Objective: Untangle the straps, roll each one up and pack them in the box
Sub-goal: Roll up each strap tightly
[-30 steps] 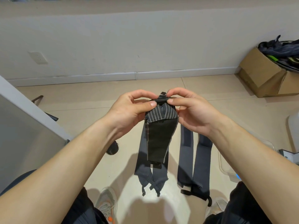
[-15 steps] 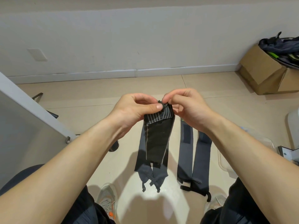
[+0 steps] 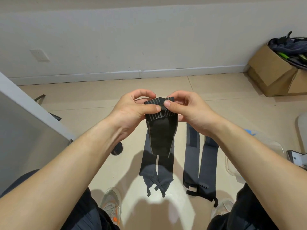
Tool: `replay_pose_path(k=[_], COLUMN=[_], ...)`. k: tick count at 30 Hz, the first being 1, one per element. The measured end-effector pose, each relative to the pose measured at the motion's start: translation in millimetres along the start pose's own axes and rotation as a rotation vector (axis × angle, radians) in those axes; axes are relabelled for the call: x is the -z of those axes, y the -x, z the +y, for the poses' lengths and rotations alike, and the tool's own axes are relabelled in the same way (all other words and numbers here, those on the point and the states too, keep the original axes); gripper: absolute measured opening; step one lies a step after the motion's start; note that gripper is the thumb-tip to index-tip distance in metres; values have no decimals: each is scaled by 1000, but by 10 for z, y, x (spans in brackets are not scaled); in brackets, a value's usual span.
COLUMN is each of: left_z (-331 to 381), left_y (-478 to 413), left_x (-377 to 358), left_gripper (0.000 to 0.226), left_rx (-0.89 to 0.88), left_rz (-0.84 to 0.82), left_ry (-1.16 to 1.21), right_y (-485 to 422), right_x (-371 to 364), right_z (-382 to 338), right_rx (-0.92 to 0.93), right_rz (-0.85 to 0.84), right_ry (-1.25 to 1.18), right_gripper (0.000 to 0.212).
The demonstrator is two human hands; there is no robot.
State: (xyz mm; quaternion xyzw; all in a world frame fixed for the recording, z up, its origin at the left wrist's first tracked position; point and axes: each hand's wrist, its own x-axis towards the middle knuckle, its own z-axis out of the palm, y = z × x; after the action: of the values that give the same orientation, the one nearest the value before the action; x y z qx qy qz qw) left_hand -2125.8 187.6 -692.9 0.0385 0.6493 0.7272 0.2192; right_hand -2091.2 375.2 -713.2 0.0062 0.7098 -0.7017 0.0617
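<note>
I hold a black strap with grey stripes in front of me. Its top end is folded over and pinched between both hands. My left hand grips it from the left and my right hand from the right, thumbs meeting on the fold. The rest of the strap hangs down. Two pairs of dark grey straps lie on the floor, one straight below the held strap, the other to its right. A clear plastic box sits on the floor at the right, partly behind my right forearm.
A cardboard box stuffed with dark gear stands at the back right by the wall. A grey table edge runs along the left. My shoes are on the tiled floor below.
My hands have turned the strap's top end over by a further fold, and the hanging part looks a little shorter. The straps on the floor have not moved.
</note>
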Motion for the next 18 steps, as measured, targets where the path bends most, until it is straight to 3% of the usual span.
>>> replay_pose_path(k=[2,5,8,15,18], left_z=[-10,-35,-60,-38,-53], left_y=[-10,-18,0,55,75], left_x=[-5,-22,-46,-62,-103], left_gripper=[35,28,21,23,13], left_rx=[-11,-74,-134,-68,-63], left_rz=[33,102,69,-28,0], left_ry=[-35,-241,-400,-112,-63], right_y=[16,10,17,19,18], right_x=[-7,0,0,12,7], right_z=[-8,3,5,-7,5], right_rx=[21,51,72,142,190], right_rz=[29,78,84,90,120], right_ry=[64,46,-6,9,77], right_gripper=[4,10,15,15,17])
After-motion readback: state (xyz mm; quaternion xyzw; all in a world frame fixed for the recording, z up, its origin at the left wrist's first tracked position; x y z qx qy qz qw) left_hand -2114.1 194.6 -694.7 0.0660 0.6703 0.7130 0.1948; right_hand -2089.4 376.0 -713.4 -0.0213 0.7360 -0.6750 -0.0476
